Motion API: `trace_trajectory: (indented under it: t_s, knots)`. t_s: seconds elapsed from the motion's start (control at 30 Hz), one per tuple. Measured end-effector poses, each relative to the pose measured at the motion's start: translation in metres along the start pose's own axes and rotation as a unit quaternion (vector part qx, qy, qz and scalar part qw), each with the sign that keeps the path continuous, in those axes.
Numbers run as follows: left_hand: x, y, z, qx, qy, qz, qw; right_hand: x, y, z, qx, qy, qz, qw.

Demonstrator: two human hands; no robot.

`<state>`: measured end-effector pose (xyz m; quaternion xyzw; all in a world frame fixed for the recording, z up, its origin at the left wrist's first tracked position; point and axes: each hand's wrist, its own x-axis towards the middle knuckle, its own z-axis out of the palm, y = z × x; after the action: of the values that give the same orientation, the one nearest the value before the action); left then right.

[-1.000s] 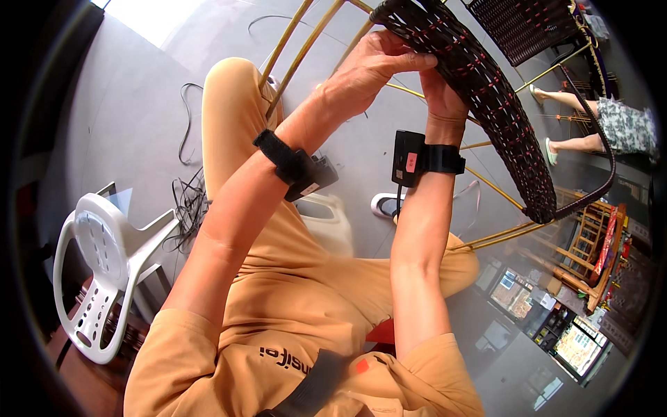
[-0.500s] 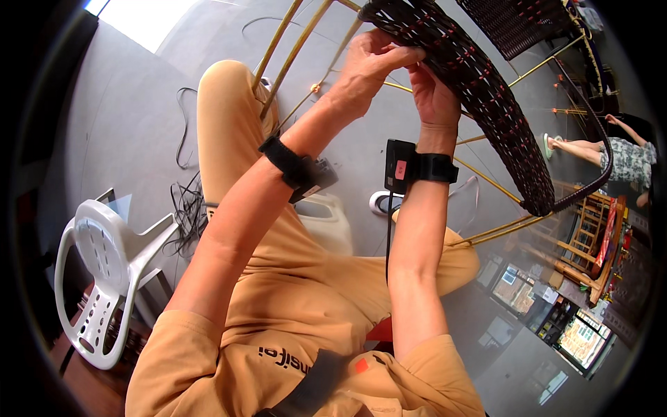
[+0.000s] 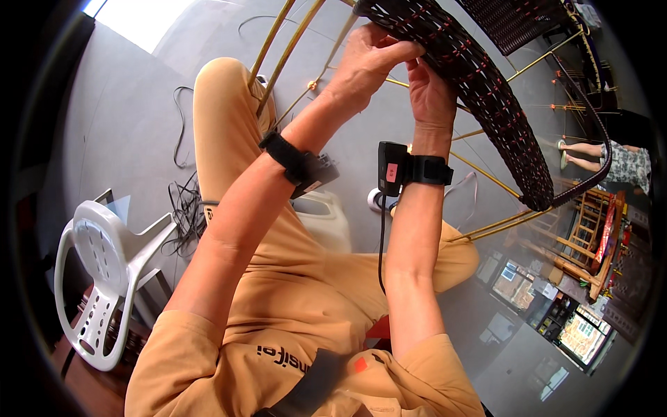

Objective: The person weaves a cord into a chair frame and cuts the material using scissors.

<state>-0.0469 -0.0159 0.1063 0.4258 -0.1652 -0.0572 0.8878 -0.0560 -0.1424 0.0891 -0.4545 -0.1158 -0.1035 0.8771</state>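
Observation:
A dark brown woven wicker panel (image 3: 486,97) with reddish and pale flecks slants across the upper right on a gold metal frame (image 3: 288,59), like part of a chair. My left hand (image 3: 366,64) is closed at its near edge, thumb stretched along the weave and fingers curled at the rim. Close beside it, my right hand (image 3: 432,94) is raised with bent fingers against the underside, their tips partly hidden by the panel. Both hands nearly meet. Whether a loose strand lies between the fingers is too small to tell.
Gold legs of the frame rest by my knees. A white plastic chair (image 3: 104,278) stands at the left, near a tangle of dark strands (image 3: 184,219) on the grey floor. Another woven piece (image 3: 517,24) is at the top right. A person (image 3: 611,160) is farther off to the right.
My hands stay at the same edge, with the right wrist shifted slightly left. The view has moved a little, and the far person's legs and arms are placed differently.

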Motion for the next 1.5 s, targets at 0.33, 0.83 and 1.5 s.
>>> trace_trajectory:
  t_s: [0.33, 0.83, 1.5]
  knots:
    - [-0.008, 0.001, 0.019, -0.034, 0.071, -0.001, 0.997, 0.000, 0.002, -0.005, 0.005, -0.006, -0.001, 1.000]
    - [-0.015, 0.009, 0.033, -0.033, 0.148, -0.033, 0.988, 0.021, 0.006, -0.020, 0.153, -0.086, 0.044, 0.984]
    - [-0.018, 0.008, 0.028, -0.039, 0.162, 0.013, 0.986, 0.028, 0.011, -0.013, 0.215, 0.006, 0.064, 0.974]
